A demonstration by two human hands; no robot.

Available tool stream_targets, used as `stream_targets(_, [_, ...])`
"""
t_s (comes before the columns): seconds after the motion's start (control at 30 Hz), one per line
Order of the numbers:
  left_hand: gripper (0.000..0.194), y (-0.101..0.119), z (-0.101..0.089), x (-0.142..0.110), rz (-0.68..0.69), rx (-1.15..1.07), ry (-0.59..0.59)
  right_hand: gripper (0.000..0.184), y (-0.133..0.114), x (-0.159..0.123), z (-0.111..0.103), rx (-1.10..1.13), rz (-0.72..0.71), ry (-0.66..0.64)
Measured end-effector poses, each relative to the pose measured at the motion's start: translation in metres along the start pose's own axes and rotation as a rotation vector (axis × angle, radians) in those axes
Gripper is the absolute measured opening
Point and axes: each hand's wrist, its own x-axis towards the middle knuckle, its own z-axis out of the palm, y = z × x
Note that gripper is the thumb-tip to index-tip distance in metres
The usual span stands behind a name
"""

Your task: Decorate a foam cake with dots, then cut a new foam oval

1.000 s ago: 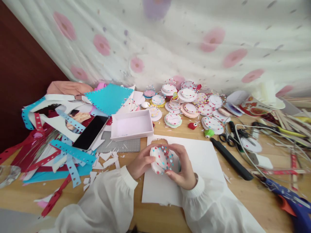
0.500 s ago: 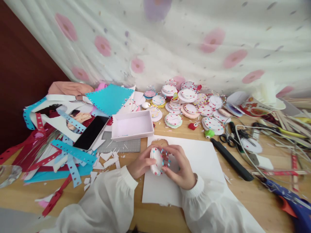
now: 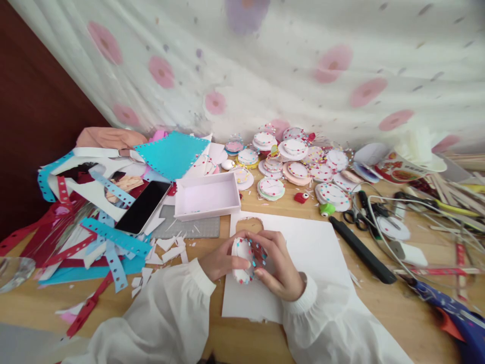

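Note:
Over the white sheet, my left hand (image 3: 222, 260) grips a small white paper disc (image 3: 241, 255), its thumb across the face. Red and blue beads dot the rim of the disc, which is tilted up on edge. A loop of bead trim (image 3: 259, 254) in the same colours curves out from the disc's right side. My right hand (image 3: 283, 265) has its fingers and thumb curled around that loop. The white sheet (image 3: 310, 247) under both hands has a round hole near its top left corner.
Several beaded discs (image 3: 294, 147) crowd the back. A pale box (image 3: 207, 196) and phone (image 3: 143, 207) stand left, beside a heap of punched paper strips (image 3: 115, 237). Scissors (image 3: 355, 218), a black stick (image 3: 361, 249), cables and a blue glue gun (image 3: 447, 303) lie right.
Both hands have lowered the disc slightly toward me. My left thumb has shifted along its face, and my right hand's fingers have come a little closer around the bead trim.

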Motion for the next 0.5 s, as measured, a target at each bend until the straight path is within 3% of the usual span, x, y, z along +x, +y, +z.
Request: stream_targets(0.5, [0.046,0.0030,0.0024,0.0000,-0.016,0.010,0.001,0.049,-0.0012,0.0014,-0.0006,0.013,-0.031,-0.008])
